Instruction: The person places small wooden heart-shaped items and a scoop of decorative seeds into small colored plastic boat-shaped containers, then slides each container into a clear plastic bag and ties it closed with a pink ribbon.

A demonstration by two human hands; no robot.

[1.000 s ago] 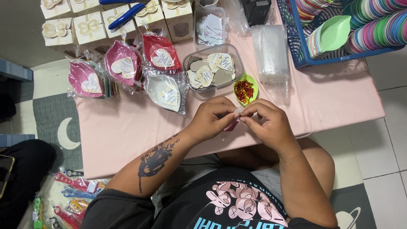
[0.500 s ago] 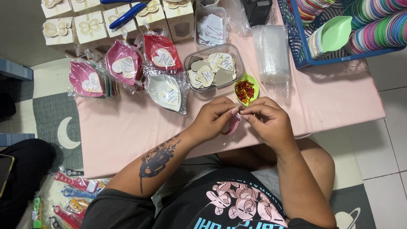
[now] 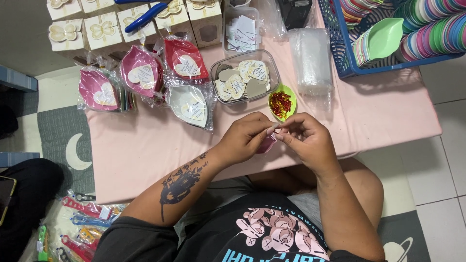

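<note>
Fingers (image 3: 272, 130) of both hands pinch together at the top of a small pink packet (image 3: 266, 144), held just above the near edge of the pink surface (image 3: 145, 155). Twisting it shut probably goes best with the grip tight and close. The left hand (image 3: 245, 138) and right hand (image 3: 308, 140) meet knuckles-up, wrists bent inward, beside the green dish (image 3: 282, 103) of red ties.

Pink table (image 3: 145, 155), green dish (image 3: 291, 99) of red-gold bits (image 3: 280, 103), blue basket (image 3: 340, 53).
</note>
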